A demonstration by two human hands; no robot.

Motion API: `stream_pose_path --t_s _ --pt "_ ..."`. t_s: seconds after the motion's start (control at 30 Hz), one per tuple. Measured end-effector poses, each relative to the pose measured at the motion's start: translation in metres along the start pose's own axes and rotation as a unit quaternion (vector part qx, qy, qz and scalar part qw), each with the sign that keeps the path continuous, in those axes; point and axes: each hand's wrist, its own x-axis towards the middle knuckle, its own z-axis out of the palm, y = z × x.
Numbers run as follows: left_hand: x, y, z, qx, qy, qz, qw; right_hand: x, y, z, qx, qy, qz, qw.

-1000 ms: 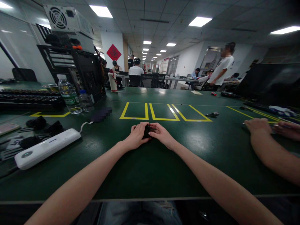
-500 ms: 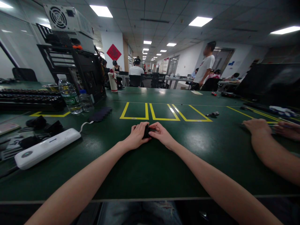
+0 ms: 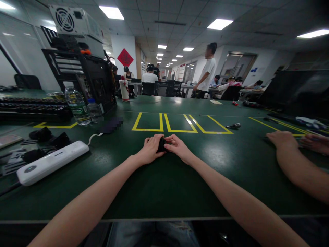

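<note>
Between my two hands, on the green table [image 3: 164, 185], is a small black object [image 3: 161, 144]; its kind does not show, as fingers cover much of it. My left hand [image 3: 151, 149] wraps round it from the left, thumb toward me. From the right, my right hand [image 3: 177, 146] pinches its right side with thumb and fingers. The two hands almost meet, just in front of the yellow tape outlines [image 3: 180, 131].
A white power strip [image 3: 53, 161] and black adapters [image 3: 42, 133] lie to the left. Water bottles [image 3: 75, 103] stand before a computer case [image 3: 97, 82]. A dark metal tool [image 3: 233, 126] lies right of the tape. At right, a co-worker's arm [image 3: 290, 154] rests on the table.
My hands and the black object stay practically where they were. In the background, a standing person in a white shirt has walked to the left.
</note>
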Motion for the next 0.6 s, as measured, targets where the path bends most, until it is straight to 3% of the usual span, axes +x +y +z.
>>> stream_pose_path --t_s 0.37,0.6 --pt "-0.0001 0.0013 -0.0032 -0.009 -0.012 -0.005 1.000 0.0005 0.0004 -0.0024 0.042 -0.034 0.005 0.999" --pt "0.0005 0.0019 -0.0028 -0.010 -0.009 -0.010 1.000 -0.0015 -0.0006 0.0006 0.017 0.007 0.010 1.000"
